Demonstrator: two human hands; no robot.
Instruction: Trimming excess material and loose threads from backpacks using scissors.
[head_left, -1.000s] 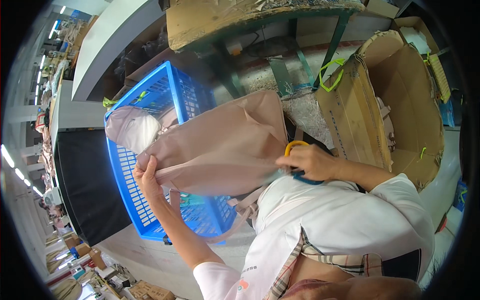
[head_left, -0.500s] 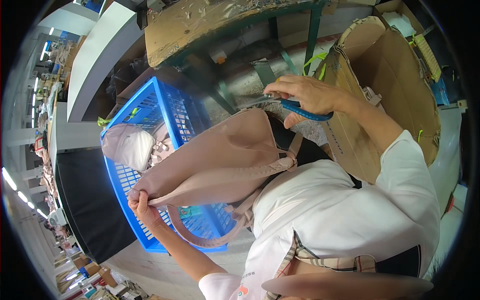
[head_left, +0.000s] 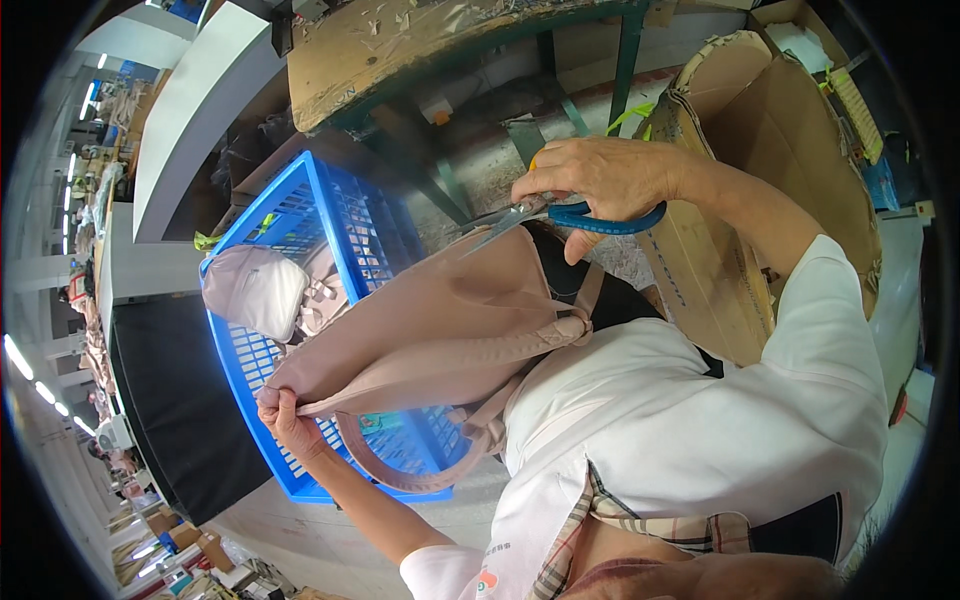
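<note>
A dusty pink backpack with straps lies across my lap and over the near side of a blue crate. My left hand pinches its far-left end, pulling the fabric out. In my right hand is a pair of scissors with blue handles, held above the bag's right end. The blades point left and down, close along the bag's upper edge; whether they touch the fabric I cannot tell. One shoulder strap loops below the bag.
The blue plastic crate holds another pink bag. A large cardboard box stands open at my right. Ahead is a worn worktable with green legs and scraps on top. A black panel lies left of the crate.
My right hand has moved slightly up and left, and the scissor blades now reach over the bag's upper edge. My left hand keeps its grip in place.
</note>
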